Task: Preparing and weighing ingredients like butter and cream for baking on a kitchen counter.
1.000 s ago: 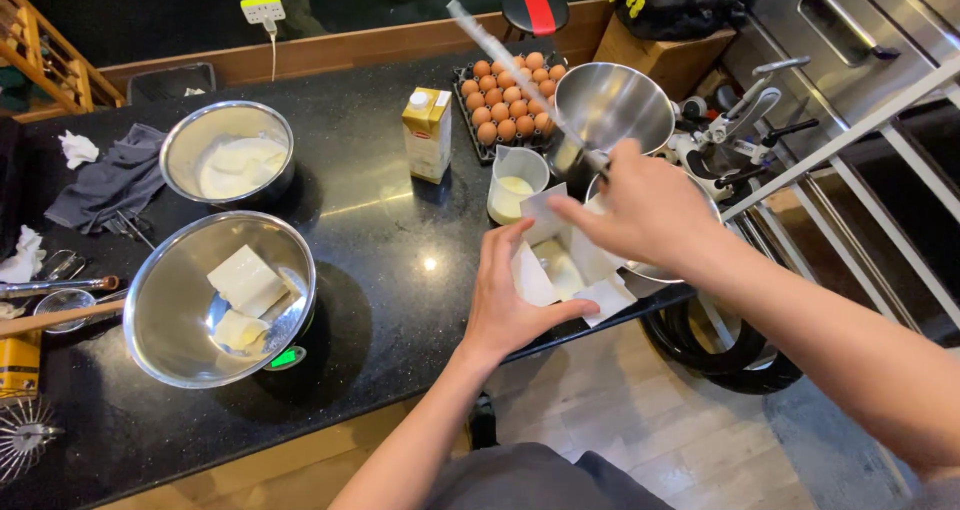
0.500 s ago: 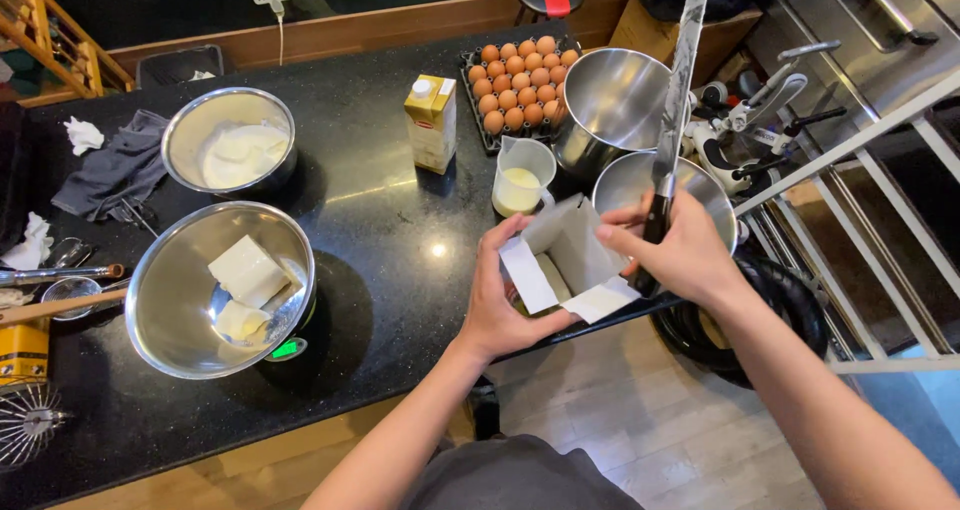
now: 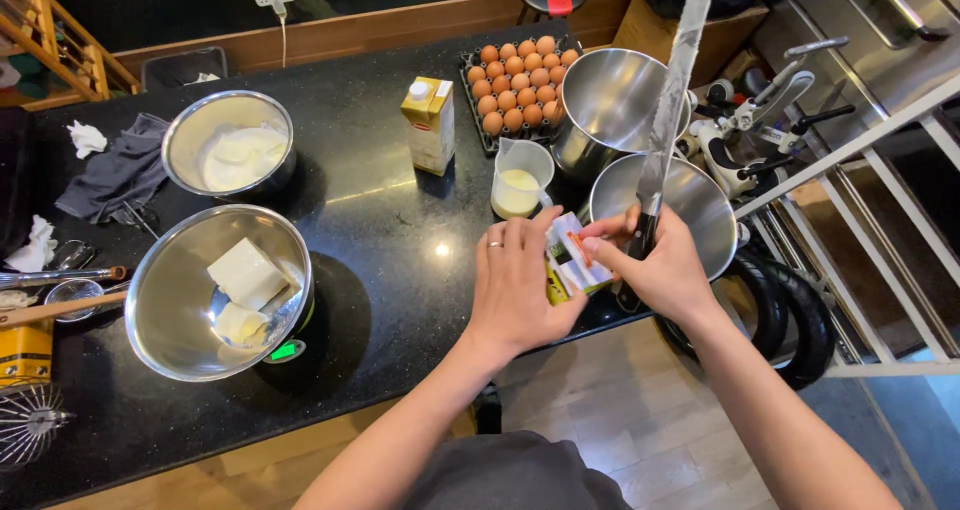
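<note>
Head view: our left hand (image 3: 520, 285) clasps a small white, yellow-edged package (image 3: 568, 265) at the black surface's (image 3: 400, 230) near edge. Just beside it, our right hand (image 3: 655, 270) grips a long knife (image 3: 668, 120) upright, tip cropped. Beyond stands a yellow-and-white carton (image 3: 430, 125).

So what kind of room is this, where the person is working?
Most likely a kitchen set up for baking. On the black counter sit a tray of eggs, steel bowls with butter blocks, and a whisk. The right hand holds a long knife, the left hand a small carton.
</note>
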